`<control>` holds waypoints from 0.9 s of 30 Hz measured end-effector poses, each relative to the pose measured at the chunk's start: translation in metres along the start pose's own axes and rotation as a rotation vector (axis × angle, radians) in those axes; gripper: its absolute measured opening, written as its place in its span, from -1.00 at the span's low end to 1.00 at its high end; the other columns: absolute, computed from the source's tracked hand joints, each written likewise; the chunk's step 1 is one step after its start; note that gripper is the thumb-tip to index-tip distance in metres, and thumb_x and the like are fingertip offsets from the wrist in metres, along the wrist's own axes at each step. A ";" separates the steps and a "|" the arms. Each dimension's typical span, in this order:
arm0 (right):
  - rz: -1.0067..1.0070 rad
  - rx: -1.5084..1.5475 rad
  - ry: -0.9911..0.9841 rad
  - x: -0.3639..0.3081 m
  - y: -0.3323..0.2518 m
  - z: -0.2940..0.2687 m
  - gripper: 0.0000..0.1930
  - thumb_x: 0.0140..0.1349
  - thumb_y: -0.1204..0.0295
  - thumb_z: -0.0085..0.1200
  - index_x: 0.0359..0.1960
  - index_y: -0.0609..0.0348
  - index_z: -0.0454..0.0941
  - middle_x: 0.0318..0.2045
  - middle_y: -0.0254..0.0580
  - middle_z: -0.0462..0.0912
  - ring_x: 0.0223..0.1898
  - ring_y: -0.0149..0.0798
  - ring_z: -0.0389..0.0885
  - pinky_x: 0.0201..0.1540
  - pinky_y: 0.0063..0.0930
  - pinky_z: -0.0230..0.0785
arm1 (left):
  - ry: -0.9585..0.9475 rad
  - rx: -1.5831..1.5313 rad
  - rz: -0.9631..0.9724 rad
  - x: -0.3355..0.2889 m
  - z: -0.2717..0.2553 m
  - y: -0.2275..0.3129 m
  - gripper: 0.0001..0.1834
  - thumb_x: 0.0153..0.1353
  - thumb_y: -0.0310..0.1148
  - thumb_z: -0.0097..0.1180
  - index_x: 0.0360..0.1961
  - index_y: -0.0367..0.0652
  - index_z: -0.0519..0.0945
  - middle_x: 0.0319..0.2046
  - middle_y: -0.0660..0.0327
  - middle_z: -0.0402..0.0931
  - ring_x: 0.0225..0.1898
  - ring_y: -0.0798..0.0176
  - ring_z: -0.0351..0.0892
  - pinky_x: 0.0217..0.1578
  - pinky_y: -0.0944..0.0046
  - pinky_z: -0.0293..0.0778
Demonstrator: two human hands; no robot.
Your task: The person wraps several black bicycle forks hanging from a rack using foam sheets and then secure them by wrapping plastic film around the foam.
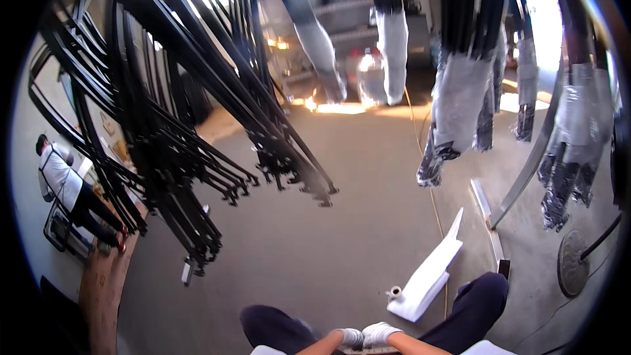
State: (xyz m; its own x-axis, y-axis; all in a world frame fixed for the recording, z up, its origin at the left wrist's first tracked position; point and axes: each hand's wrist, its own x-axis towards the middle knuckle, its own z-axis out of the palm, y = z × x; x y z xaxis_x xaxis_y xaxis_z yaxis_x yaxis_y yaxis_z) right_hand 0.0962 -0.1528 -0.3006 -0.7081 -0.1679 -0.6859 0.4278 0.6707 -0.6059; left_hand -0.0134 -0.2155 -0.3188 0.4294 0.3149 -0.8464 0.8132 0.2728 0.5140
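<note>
At the bottom edge, close in front of my body, are my two hands in white gloves. My left hand (351,337) and my right hand (377,334) sit side by side, almost touching, between my bent knees. Their fingers look curled inward. A pale strip (372,350) shows just below them, but what they hold is cut off by the frame. Beyond my right knee, a roll of white sheet material (427,279) lies on the floor, its core tube (396,292) poking out at the near end.
Bundles of long black strips (177,131) hang at upper left. Plastic-wrapped bundles (460,102) hang at upper right. A metal stand foot (483,204) and a round base (573,263) stand at right. A person (66,177) stands far left; shelving (342,20) is at the back.
</note>
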 end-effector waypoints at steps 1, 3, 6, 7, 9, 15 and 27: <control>0.042 0.060 0.126 -0.017 -0.002 -0.023 -0.59 -0.09 0.14 -0.05 -0.22 0.10 0.43 -0.32 -0.08 0.51 -0.23 -0.15 0.45 -0.19 -0.42 0.25 | 0.043 0.121 0.014 0.006 -0.017 -0.010 -0.43 0.01 -0.07 -0.11 -0.02 -0.24 0.26 -0.07 0.23 0.29 -0.10 0.33 0.25 -0.02 0.44 0.10; -0.100 0.093 0.674 -0.049 -0.002 -0.067 -0.53 -0.03 0.03 -0.08 -0.17 0.09 0.38 -0.27 -0.12 0.49 -0.19 -0.17 0.43 -0.15 -0.43 0.24 | 0.624 -0.275 0.273 -0.040 -0.067 0.001 -0.50 -0.01 -0.14 -0.04 -0.06 -0.20 0.30 -0.11 0.21 0.32 -0.11 0.32 0.28 -0.06 0.39 0.16; -0.378 0.191 1.090 -0.134 -0.064 -0.148 -0.53 -0.05 0.06 -0.02 -0.12 0.01 0.34 -0.24 -0.20 0.48 -0.18 -0.18 0.43 -0.13 -0.45 0.25 | 1.373 -0.204 0.685 -0.158 -0.104 0.053 -0.62 -0.05 -0.30 0.08 -0.15 -0.13 0.39 -0.24 0.14 0.42 -0.19 0.19 0.38 -0.19 0.29 0.32; -0.401 0.043 1.278 -0.159 -0.097 -0.169 -0.50 -0.07 0.07 -0.01 -0.11 0.07 0.31 -0.19 -0.12 0.43 -0.14 -0.15 0.38 -0.09 -0.43 0.20 | 1.560 -0.124 0.705 -0.203 -0.103 0.070 -0.57 -0.05 -0.31 0.08 -0.11 -0.15 0.34 -0.19 0.14 0.37 -0.16 0.19 0.36 -0.18 0.30 0.32; -0.479 -0.083 1.542 -0.209 -0.162 -0.209 -0.42 -0.09 0.10 0.01 -0.03 0.09 0.20 -0.11 -0.01 0.34 -0.07 -0.12 0.31 -0.04 -0.39 0.13 | 1.859 0.049 0.660 -0.285 -0.108 0.094 -0.49 -0.04 -0.32 0.07 -0.03 -0.17 0.24 -0.10 0.14 0.29 -0.10 0.19 0.31 -0.17 0.34 0.31; -0.529 0.099 1.527 -0.290 -0.284 -0.307 -0.27 -0.18 0.20 0.13 0.02 0.29 0.09 -0.12 0.00 0.35 -0.11 -0.23 0.35 -0.07 -0.50 0.16 | 2.098 -0.377 1.014 -0.471 -0.151 0.161 -0.31 -0.08 -0.36 0.10 0.08 -0.19 0.05 0.02 0.01 0.12 0.03 0.18 0.16 -0.03 0.32 0.19; -1.223 0.439 1.079 -0.228 -0.281 -0.385 -0.43 -0.23 0.51 0.18 -0.08 0.11 0.27 -0.35 -0.35 0.47 -0.32 -0.44 0.42 -0.24 -0.60 0.30 | 2.146 -0.433 1.126 -0.539 -0.250 0.162 -0.62 -0.09 -0.25 0.14 -0.28 -0.16 0.31 -0.40 0.19 0.40 -0.42 0.40 0.44 -0.44 0.44 0.43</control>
State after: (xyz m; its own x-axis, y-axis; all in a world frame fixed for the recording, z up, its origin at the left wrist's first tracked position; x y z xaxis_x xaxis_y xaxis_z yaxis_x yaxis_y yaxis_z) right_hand -0.0785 -0.0252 0.1815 -0.6730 0.2595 0.6927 -0.6412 0.2622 -0.7212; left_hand -0.2110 -0.1133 0.2555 -0.5697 0.4043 0.7156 0.4609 -0.5637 0.6854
